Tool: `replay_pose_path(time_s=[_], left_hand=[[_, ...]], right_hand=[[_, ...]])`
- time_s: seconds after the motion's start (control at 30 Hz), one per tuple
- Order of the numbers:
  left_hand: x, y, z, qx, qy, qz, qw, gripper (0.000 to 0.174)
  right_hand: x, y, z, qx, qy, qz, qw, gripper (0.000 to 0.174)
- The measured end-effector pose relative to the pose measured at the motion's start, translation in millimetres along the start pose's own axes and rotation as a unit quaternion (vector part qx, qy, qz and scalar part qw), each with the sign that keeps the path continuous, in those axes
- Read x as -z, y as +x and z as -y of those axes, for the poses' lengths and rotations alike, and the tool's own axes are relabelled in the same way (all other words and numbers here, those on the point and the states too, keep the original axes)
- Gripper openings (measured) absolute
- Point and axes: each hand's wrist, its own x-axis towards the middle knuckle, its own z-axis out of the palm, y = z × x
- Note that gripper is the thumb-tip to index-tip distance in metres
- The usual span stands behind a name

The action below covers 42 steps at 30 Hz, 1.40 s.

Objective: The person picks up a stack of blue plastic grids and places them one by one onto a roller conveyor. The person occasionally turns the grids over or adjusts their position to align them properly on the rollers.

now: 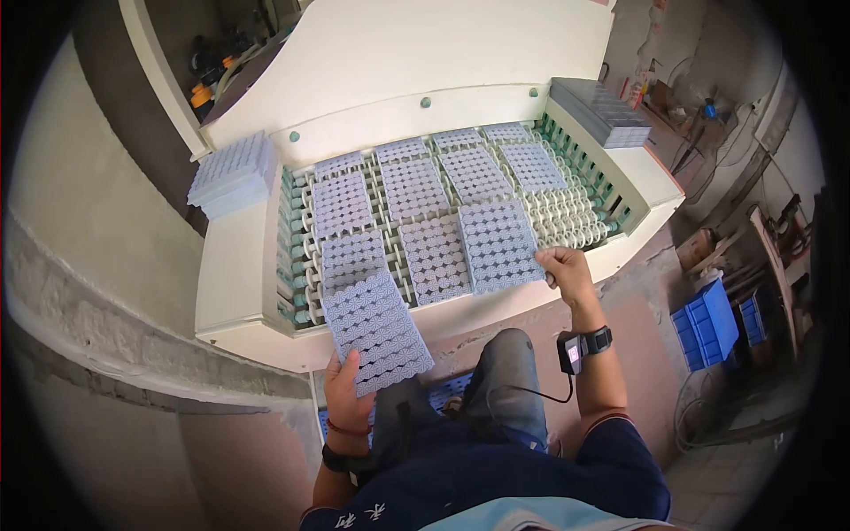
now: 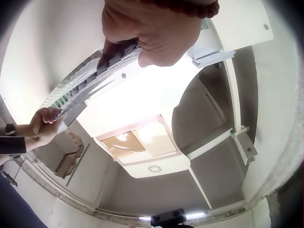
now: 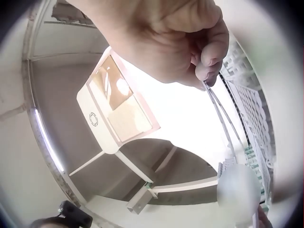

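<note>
Right hand: your right hand point(image 3: 175, 42) fills the top of the view, with the fingers point(image 3: 209, 64) curled downward.
Grip: your fingertips pinch the edge of a thin grid plate point(image 3: 223, 116), seen edge-on as two thin lines.
Right side: other perforated plates point(image 3: 254, 118) lie flat in a row.
Behind: a cream panel point(image 3: 121, 104) with a brownish window and a round mark.
Bottom right: a pale round blob point(image 3: 238, 192), too blurred to tell what it is.
</note>
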Motion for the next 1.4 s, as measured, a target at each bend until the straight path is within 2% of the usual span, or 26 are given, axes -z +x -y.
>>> replay_pose_path(time_s=[0.03, 0.07, 0.13, 0.27, 0.37, 0.43, 0.53, 0.6, 0.7, 0.73, 0.8, 0.83, 0.87, 0.93, 1.0, 1.03, 1.07, 1.13, 1.2, 1.27, 1.4], left_hand=[[2, -2, -1, -0.005, 0.021, 0.004, 1.0, 0.031], [3, -4, -2, -0.011, 0.042, 0.008, 0.999, 0.031], [0, -10, -6, -0.009, 0.036, -0.005, 0.999, 0.032], [2, -16, -10, -0.006, -0.019, -0.053, 0.998, 0.033], [16, -13, -5, -0.023, -0.008, -0.05, 0.998, 0.033], [13, -11, -2, -0.026, -0.013, -0.032, 0.999, 0.033], [5, -14, -2, -0.025, -0.002, -0.014, 1.0, 0.032], [-1, -14, -1, -0.021, 0.015, -0.009, 1.0, 0.032], [-3, -15, 0, 0.012, 0.009, -0.025, 1.0, 0.033], [-1, -13, 2, 0.007, 0.03, -0.014, 0.999, 0.033], [-3, -14, 1, 0.001, 0.056, -0.004, 0.998, 0.033], [-7, -15, 0, 0.009, 0.029, -0.019, 0.999, 0.032], [-10, -15, -2, 0.017, 0.001, -0.034, 0.999, 0.032], [-1, -15, -1, 0.002, 0.003, -0.041, 0.999, 0.032], [8, -19, -3, -0.007, 0.004, -0.049, 0.999, 0.032], [10, -20, -5, -0.013, -0.002, -0.042, 0.999, 0.032], [12, -19, -6, -0.021, -0.01, -0.034, 0.999, 0.031], [15, -18, -4, -0.024, -0.013, -0.037, 0.999, 0.031], [14, -18, -2, -0.027, -0.017, -0.044, 0.999, 0.031], [9, -18, -1, 0.003, -0.033, -0.032, 0.999, 0.031], [7, -15, 3, 0.015, -0.036, -0.021, 0.999, 0.031]], right_hand=[[8, 8, 4, -0.001, -0.062, -0.018, 0.998, 0.019], [19, 15, 1, 0.001, -0.063, -0.02, 0.998, 0.019], [42, 32, -10, 0.047, -0.155, -0.071, 0.984, 0.021], [101, 51, -8, 0.004, -0.19, -0.136, 0.972, 0.025], [128, 53, -10, 0.008, -0.226, -0.157, 0.961, 0.024], [134, 54, -16, 0.127, -0.265, -0.208, 0.933, 0.02], [118, 44, -15, 0.176, -0.251, -0.24, 0.921, 0.018], [85, 22, -3, 0.124, -0.221, -0.207, 0.945, 0.017], [17, -18, 4, 0.08, -0.105, -0.034, 0.991, 0.022], [-6, -28, -3, 0.076, -0.038, 0.042, 0.996, 0.021], [-49, -52, -6, 0.035, -0.002, 0.16, 0.986, 0.019], [-68, -60, -13, 0.093, -0.001, 0.185, 0.978, 0.02], [-79, -67, -13, 0.146, -0.058, 0.185, 0.97, 0.02], [-89, -72, 10, 0.224, -0.121, 0.096, 0.962, 0.018], [-84, -57, 12, 0.353, -0.231, -0.064, 0.905, 0.016], [-77, -51, 14, 0.33, -0.291, -0.101, 0.892, 0.022], [-70, -44, 14, 0.329, -0.293, -0.104, 0.892, 0.022], [-56, -28, 6, 0.341, -0.412, -0.187, 0.824, 0.029], [-52, -18, -9, 0.337, -0.437, -0.187, 0.813, 0.034], [-51, -14, -19, 0.35, -0.487, -0.186, 0.778, 0.037], [-55, -14, -19, 0.327, -0.491, -0.17, 0.789, 0.041]])
